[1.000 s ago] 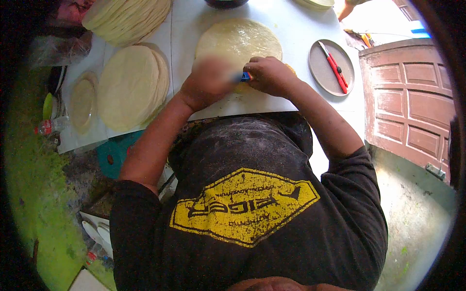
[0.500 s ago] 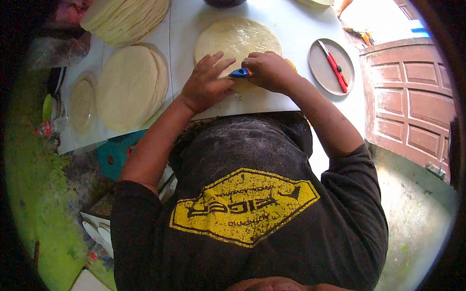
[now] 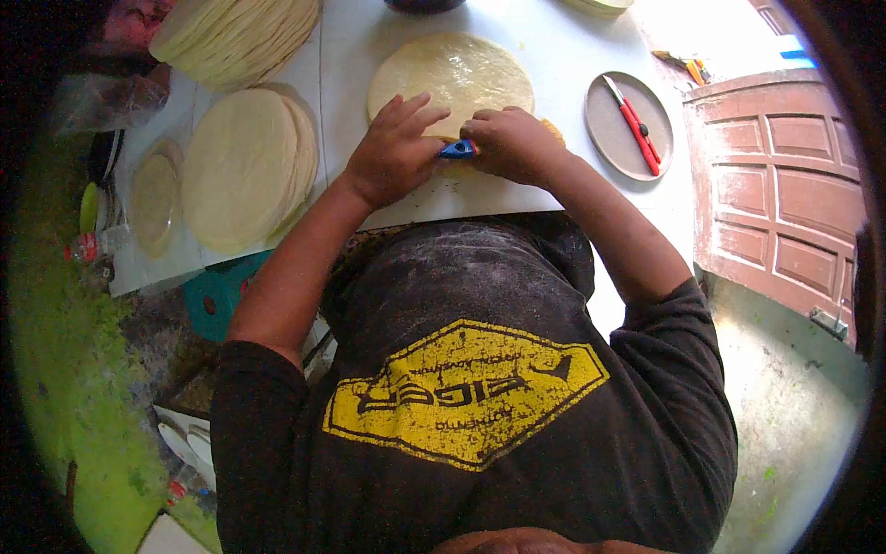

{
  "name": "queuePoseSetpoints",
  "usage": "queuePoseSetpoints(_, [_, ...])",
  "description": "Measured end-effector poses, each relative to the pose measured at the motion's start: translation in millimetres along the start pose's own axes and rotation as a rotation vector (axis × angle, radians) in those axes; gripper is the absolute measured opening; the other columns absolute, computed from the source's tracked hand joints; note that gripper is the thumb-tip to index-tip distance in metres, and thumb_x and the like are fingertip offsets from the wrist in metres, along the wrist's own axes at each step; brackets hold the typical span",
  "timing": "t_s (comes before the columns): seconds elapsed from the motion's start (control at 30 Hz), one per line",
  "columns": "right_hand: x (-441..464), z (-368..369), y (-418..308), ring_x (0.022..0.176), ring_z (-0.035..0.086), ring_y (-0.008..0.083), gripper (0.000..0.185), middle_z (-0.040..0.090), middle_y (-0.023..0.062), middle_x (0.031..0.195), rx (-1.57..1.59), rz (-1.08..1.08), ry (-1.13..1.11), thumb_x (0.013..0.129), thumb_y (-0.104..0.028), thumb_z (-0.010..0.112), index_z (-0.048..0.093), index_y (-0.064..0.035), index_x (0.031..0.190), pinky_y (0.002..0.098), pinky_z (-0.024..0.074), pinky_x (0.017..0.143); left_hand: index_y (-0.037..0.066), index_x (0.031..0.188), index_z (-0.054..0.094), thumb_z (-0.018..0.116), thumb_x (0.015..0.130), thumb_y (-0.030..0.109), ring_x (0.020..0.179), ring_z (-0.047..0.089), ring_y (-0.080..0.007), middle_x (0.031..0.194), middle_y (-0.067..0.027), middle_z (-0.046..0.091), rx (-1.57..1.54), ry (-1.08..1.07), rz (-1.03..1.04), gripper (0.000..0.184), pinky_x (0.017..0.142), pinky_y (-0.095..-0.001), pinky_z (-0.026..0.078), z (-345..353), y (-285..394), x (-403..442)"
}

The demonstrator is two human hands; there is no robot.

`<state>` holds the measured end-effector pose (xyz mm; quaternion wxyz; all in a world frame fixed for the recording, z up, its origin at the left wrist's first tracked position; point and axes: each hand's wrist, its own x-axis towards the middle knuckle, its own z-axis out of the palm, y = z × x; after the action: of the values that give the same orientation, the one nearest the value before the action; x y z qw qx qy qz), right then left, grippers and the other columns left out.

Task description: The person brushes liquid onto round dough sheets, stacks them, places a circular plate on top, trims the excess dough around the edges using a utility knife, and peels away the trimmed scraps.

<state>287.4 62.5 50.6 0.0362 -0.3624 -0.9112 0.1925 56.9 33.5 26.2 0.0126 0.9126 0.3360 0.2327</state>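
My right hand [image 3: 517,148] is wrapped around a brush. The brush's blue handle end [image 3: 458,150], which has a hole in it, sticks out on the left of the fist, and yellowish bristles [image 3: 552,131] show past it on the right. My left hand [image 3: 397,152] rests at the near left edge of a round, flat dough sheet [image 3: 448,69], fingers spread and thumb side close to the handle end. The sheet's surface shines as if wet. Both hands cover its near edge, so I cannot tell whether my left fingertips grip it.
Left on the white table [image 3: 346,55] are a stack of dough rounds [image 3: 242,171], a taller stack [image 3: 235,37] behind it and a clear round lid or plate [image 3: 155,198]. At right, a red-handled knife [image 3: 637,129] lies on a grey plate [image 3: 604,138]. A dark bowl [image 3: 425,4] stands at the back.
My right hand and the brush have shifted slightly toward my body, and the handle end has dropped a little. My left hand has moved only slightly, fingers still spread.
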Motion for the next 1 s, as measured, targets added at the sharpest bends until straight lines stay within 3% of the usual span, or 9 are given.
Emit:
queuePoseSetpoints(0.17, [5, -4, 6, 0.084, 0.066, 0.0355, 0.018, 0.066, 0.0132, 0.091, -0.016, -0.019, 0.043, 0.081, -0.023, 0.067, 0.064, -0.0085, 0.092, 0.0470, 0.0529, 0.075, 0.017, 0.093, 0.067, 0.075, 0.075, 0.027, 0.136, 0.039, -0.0328, 0.141, -0.0074, 0.048, -0.153, 0.100, -0.038, 0.022, 0.115, -0.0510, 0.027, 3, 8, -17])
queuePoseSetpoints(0.37, [5, -3, 7, 0.083, 0.066, 0.0360, 0.018, 0.066, 0.0137, 0.091, -0.009, -0.004, 0.043, 0.082, -0.023, 0.067, 0.063, -0.0086, 0.093, 0.0472, 0.0526, 0.075, 0.019, 0.084, 0.066, 0.076, 0.075, 0.030, 0.139, 0.035, -0.0316, 0.145, -0.0033, 0.045, -0.004, 0.095, 0.001, 0.017, 0.118, -0.0486, 0.019, 6, 10, -9])
queuePoseSetpoints(0.57, [-3, -4, 4, 0.086, 0.065, 0.0367, 0.024, 0.066, 0.0142, 0.091, 0.019, 0.005, -0.004, 0.081, -0.027, 0.069, 0.064, -0.0097, 0.097, 0.0474, 0.0525, 0.076, 0.020, 0.080, 0.066, 0.073, 0.078, 0.028, 0.136, 0.038, -0.0309, 0.143, -0.0026, 0.048, 0.026, 0.108, 0.028, 0.011, 0.117, -0.0478, 0.021, 7, 10, -6])
queuePoseSetpoints(0.8, [-8, 0, 0, 0.087, 0.064, 0.0356, 0.022, 0.064, 0.0131, 0.093, 0.036, 0.026, -0.014, 0.079, -0.021, 0.072, 0.065, -0.0088, 0.096, 0.0453, 0.0514, 0.077, 0.017, 0.081, 0.067, 0.072, 0.078, 0.026, 0.134, 0.041, -0.0324, 0.140, -0.0052, 0.051, 0.014, 0.076, 0.014, 0.010, 0.116, -0.0485, 0.024, 4, 5, 2])
queuePoseSetpoints(1.0, [-2, -1, 6, 0.085, 0.065, 0.0368, 0.019, 0.065, 0.0138, 0.093, 0.029, 0.024, 0.015, 0.080, -0.022, 0.070, 0.065, -0.0094, 0.094, 0.0465, 0.0521, 0.076, 0.017, 0.087, 0.068, 0.075, 0.074, 0.028, 0.135, 0.040, -0.0331, 0.141, -0.0060, 0.049, -0.129, 0.118, -0.067, 0.019, 0.114, -0.0498, 0.027, 4, 8, -5])
